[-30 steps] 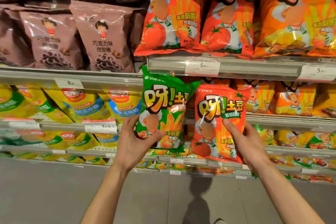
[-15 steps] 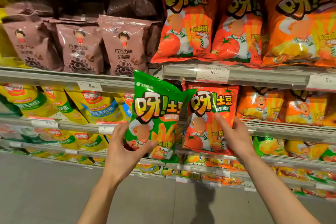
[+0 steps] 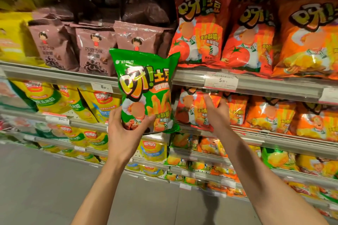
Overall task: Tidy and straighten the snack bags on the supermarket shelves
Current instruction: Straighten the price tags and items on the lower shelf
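1. supermarket shelves (image 3: pixel 265 86) fill your view, with brown chocolate bags (image 3: pixel 91 49) at 10 o'clock and big orange bags (image 3: pixel 311 42) at 2 o'clock.
2. your left hand (image 3: pixel 126 131) grips the green snack bag (image 3: pixel 146 89) by its lower part, thumb curled on the front and fingers behind it. the bag stands almost upright in the air, long axis vertical, in front of the shelf edge.
3. your right hand (image 3: pixel 217 113) is at 3 o'clock from the green bag, on the second shelf. its fingers curl on the red tomato bag (image 3: pixel 193 109), which sits upright in its row under the price label (image 3: pixel 221 82). whether the hand grips or only presses it, i cannot tell for sure.
4. the red bag looks already in its place, so i judge this step nearly finished.
5. the green bag does not match the rows nearest to it. similar green bags (image 3: pixel 274 157) lie lower, at 5 o'clock, nearer your right arm, so the left hand must probably travel down and across.
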The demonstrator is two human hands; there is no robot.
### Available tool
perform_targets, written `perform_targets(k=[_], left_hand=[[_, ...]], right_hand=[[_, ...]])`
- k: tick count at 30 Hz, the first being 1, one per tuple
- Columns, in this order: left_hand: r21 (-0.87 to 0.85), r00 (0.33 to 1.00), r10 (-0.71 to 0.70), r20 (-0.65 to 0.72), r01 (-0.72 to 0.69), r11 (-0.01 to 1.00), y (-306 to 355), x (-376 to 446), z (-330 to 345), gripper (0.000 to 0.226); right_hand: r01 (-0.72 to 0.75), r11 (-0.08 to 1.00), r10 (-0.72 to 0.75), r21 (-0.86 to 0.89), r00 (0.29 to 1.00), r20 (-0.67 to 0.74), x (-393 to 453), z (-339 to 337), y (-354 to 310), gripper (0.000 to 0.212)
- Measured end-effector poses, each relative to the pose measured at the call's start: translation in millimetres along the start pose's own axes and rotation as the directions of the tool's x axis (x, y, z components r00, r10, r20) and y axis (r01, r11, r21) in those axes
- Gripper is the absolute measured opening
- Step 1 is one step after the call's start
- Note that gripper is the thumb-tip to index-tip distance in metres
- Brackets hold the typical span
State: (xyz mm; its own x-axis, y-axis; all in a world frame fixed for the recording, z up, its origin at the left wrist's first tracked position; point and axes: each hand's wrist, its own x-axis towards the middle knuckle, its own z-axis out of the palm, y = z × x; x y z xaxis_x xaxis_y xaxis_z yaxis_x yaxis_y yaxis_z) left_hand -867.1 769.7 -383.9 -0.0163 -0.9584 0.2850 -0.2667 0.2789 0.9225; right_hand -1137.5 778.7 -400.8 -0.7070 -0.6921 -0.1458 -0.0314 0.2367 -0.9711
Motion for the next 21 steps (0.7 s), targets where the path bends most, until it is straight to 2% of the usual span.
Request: perform_targets(k=[4, 5, 10, 12, 13, 17, 21], left_hand=[[0.011, 1.0, 0.002, 0.015, -0.002, 1.0, 0.5, -2.8, 1.0, 0.035], [0.013, 1.0, -0.003, 0.015, 0.002, 1.0, 1.1, -3.2, 2.3, 0.035], [0.028, 0.998, -0.063, 0.006, 0.063, 0.998, 3.4, -5.3, 9.0, 0.048], [0.019, 0.998, -0.07, 0.004, 0.07, 0.997, 0.6, -4.2, 10.1, 0.056], [0.013, 0.997, -0.071, 0.008, 0.071, 0.997, -0.9, -3.5, 10.3, 0.059], [-0.016, 0.996, -0.089, 0.022, 0.09, 0.996, -4.0, -1.6, 11.4, 0.061], [-0.031, 0.995, -0.092, 0.022, 0.093, 0.995, 1.6, -4.2, 13.7, 0.054]], right_hand=[[-0.016, 0.999, 0.013, -0.042, 0.998, -0.062, 20.1, 20.4, 2.5, 0.058], [-0.011, 0.998, 0.008, -0.055, 0.998, -0.06, 22.6, 22.7, 2.6, 0.053], [0.022, 0.986, -0.007, -0.168, 0.996, 0.094, 20.7, 17.6, 3.0, 0.065], [0.059, 0.972, -0.028, -0.228, 0.99, 0.137, 19.3, 13.4, 8.9, 0.059], [0.078, 0.967, -0.045, -0.244, 0.989, 0.139, 19.9, 12.7, 12.7, 0.057], [0.095, 0.963, -0.07, -0.252, 0.992, 0.106, 23.9, 18.0, 12.4, 0.069], [0.165, 0.95, -0.132, -0.264, 0.982, 0.137, 34.8, 27.5, 21.8, 0.04]])
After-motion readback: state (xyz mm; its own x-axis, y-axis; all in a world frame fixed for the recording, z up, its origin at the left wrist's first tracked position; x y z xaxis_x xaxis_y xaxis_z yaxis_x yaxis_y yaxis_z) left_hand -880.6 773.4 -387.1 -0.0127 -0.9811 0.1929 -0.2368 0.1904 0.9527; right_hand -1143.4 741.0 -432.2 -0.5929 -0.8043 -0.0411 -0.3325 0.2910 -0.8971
